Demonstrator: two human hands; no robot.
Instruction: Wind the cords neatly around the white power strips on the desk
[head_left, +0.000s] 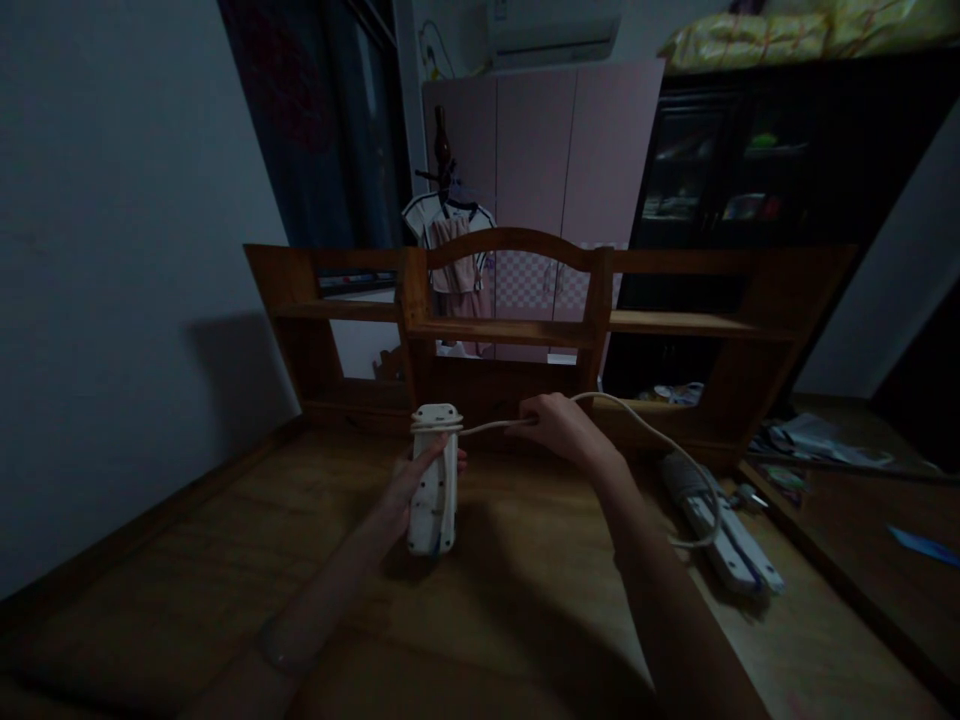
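Note:
A white power strip (433,500) is held upright over the wooden surface, its screw-dotted back toward me. My left hand (420,465) is closed around its middle, the thumb lying across the back. Near the strip's top end, a few turns of white cord (487,428) are wound around it. From there the cord runs right into my right hand (559,425), whose fingers are pinched on it. Past that hand the cord arcs down to the right, in front of a second power strip (724,535), which lies on the surface with its own cord coiled around one end.
A wooden shelf unit (510,328) stands along the far edge of the wooden surface (517,600). A wall (135,300) borders the left. Papers (817,440) and a blue item (922,545) lie at the right, beyond a raised edge. A plug (748,497) rests by the second strip.

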